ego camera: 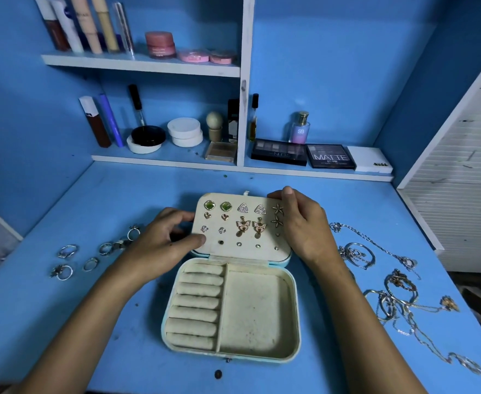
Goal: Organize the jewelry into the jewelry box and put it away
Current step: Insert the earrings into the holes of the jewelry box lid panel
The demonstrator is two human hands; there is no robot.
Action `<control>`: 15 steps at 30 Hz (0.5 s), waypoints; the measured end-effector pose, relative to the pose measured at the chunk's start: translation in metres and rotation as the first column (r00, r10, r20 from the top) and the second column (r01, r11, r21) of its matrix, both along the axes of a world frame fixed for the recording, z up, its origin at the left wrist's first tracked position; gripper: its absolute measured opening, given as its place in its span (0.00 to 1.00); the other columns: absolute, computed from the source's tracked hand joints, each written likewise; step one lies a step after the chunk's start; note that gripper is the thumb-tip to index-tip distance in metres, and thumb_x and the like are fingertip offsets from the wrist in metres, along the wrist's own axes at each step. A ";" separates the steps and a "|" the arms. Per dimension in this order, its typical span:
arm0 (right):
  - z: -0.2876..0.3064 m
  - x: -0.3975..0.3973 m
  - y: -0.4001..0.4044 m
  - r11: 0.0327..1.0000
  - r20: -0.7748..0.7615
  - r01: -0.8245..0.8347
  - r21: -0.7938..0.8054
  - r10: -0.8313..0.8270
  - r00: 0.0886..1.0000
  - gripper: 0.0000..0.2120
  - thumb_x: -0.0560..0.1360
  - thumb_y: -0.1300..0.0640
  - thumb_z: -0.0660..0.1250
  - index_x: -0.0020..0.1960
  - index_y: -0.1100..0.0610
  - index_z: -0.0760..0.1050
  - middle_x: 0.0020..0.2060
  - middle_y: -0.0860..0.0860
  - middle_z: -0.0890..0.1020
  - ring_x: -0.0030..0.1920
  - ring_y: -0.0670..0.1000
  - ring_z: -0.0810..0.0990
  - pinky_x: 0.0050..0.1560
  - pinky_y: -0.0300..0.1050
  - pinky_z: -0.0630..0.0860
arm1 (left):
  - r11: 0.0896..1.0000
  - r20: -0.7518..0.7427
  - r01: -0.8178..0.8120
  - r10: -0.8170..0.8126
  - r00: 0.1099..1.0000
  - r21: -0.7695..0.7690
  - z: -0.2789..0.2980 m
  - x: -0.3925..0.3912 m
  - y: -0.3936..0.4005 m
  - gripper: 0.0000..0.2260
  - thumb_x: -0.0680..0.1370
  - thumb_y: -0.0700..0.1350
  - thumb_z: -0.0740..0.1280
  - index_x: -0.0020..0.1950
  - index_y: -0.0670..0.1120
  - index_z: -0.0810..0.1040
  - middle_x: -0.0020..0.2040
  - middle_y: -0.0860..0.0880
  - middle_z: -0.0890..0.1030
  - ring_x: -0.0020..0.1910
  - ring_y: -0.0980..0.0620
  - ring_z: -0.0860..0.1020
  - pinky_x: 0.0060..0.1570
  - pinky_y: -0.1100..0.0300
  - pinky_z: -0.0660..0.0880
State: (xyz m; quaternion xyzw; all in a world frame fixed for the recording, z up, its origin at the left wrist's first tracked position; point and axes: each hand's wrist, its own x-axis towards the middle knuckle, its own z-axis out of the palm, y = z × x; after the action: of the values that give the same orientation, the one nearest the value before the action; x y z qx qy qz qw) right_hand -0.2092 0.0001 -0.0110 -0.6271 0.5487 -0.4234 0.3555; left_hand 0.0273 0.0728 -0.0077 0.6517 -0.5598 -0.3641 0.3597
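Note:
A cream-lined jewelry box lies open in the middle of the blue desk. Its base has ring rolls on the left and an empty compartment on the right. The earring panel in the lid holds several earring pairs. My left hand grips the panel's left edge. My right hand grips its right edge and top corner. Several rings lie on the desk to the left. Tangled necklaces and bracelets lie to the right.
Shelves behind the desk hold makeup: tubes, jars, eyeshadow palettes and a perfume bottle. A white slatted panel stands at the right. A small dark bead lies near the desk's front edge.

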 end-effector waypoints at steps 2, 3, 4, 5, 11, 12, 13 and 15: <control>0.000 0.002 0.000 1.000 -0.016 0.001 0.000 -0.001 1.000 0.21 0.85 0.46 0.52 0.52 0.49 0.83 0.44 0.44 0.84 0.48 0.39 0.79 0.46 0.34 0.72 | 1.000 -0.004 0.001 -0.001 1.000 -0.008 -0.002 0.002 0.001 0.22 0.65 0.55 0.70 0.58 0.53 0.79 0.58 0.57 0.75 0.51 0.59 0.79 0.58 0.57 0.74; 0.000 0.002 0.000 1.000 -0.020 0.005 0.003 -0.005 1.000 0.21 0.85 0.45 0.52 0.52 0.49 0.83 0.44 0.44 0.84 0.48 0.39 0.79 0.47 0.33 0.72 | 1.000 0.004 0.002 -0.002 1.000 -0.014 -0.003 0.003 0.001 0.24 0.63 0.57 0.71 0.58 0.55 0.79 0.58 0.59 0.75 0.51 0.58 0.79 0.57 0.57 0.74; 0.000 0.002 0.000 1.000 -0.019 0.008 0.005 -0.007 1.000 0.20 0.85 0.45 0.52 0.52 0.49 0.83 0.45 0.44 0.84 0.49 0.39 0.79 0.48 0.34 0.72 | 1.000 0.015 0.002 -0.002 1.000 -0.021 -0.005 0.003 0.001 0.25 0.62 0.60 0.70 0.58 0.56 0.79 0.57 0.61 0.74 0.51 0.58 0.78 0.56 0.58 0.74; -0.001 0.002 0.001 1.000 -0.014 0.010 0.007 -0.010 1.000 0.20 0.85 0.45 0.52 0.52 0.48 0.83 0.45 0.44 0.85 0.50 0.39 0.80 0.49 0.35 0.73 | 1.000 0.026 0.002 -0.001 1.000 -0.030 -0.006 0.003 0.001 0.25 0.61 0.61 0.70 0.57 0.57 0.79 0.56 0.62 0.74 0.50 0.58 0.78 0.54 0.59 0.74; -0.002 0.003 0.000 1.000 -0.018 0.026 0.004 -0.026 1.000 0.21 0.85 0.46 0.52 0.49 0.48 0.83 0.44 0.44 0.85 0.50 0.43 0.81 0.51 0.39 0.75 | 0.997 0.046 0.002 0.001 0.999 -0.073 -0.006 -0.002 0.000 0.13 0.68 0.53 0.71 0.51 0.62 0.74 0.55 0.60 0.72 0.47 0.66 0.75 0.43 0.72 0.67; -0.002 0.004 -0.001 1.000 -0.016 0.030 0.008 -0.030 0.999 0.21 0.85 0.46 0.53 0.48 0.48 0.83 0.44 0.44 0.85 0.49 0.44 0.82 0.51 0.41 0.75 | 0.997 0.042 0.002 0.001 0.999 -0.081 -0.007 -0.002 0.000 0.12 0.68 0.53 0.70 0.50 0.62 0.74 0.55 0.60 0.72 0.46 0.66 0.75 0.42 0.73 0.67; -0.001 0.004 -0.001 0.999 -0.012 0.035 0.015 -0.035 0.999 0.21 0.85 0.46 0.53 0.48 0.49 0.83 0.43 0.45 0.85 0.49 0.45 0.82 0.51 0.41 0.76 | 0.996 0.037 0.001 0.002 0.999 -0.089 -0.007 -0.002 0.000 0.12 0.67 0.53 0.69 0.50 0.62 0.74 0.55 0.60 0.72 0.45 0.66 0.75 0.42 0.74 0.67; 0.002 0.006 -0.003 0.999 -0.028 0.037 0.020 -0.036 0.999 0.21 0.85 0.46 0.53 0.47 0.50 0.84 0.42 0.46 0.85 0.48 0.46 0.82 0.49 0.41 0.75 | 0.994 0.035 0.003 0.001 0.999 -0.111 -0.008 -0.002 0.001 0.12 0.70 0.51 0.71 0.51 0.60 0.75 0.55 0.58 0.72 0.44 0.66 0.75 0.42 0.76 0.67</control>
State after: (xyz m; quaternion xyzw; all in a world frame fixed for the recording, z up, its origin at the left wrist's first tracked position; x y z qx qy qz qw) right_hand -0.2035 -0.0030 -0.0092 -0.6192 0.5693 -0.4152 0.3465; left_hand 0.0257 0.0733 -0.0155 0.6366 -0.5856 -0.3210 0.3857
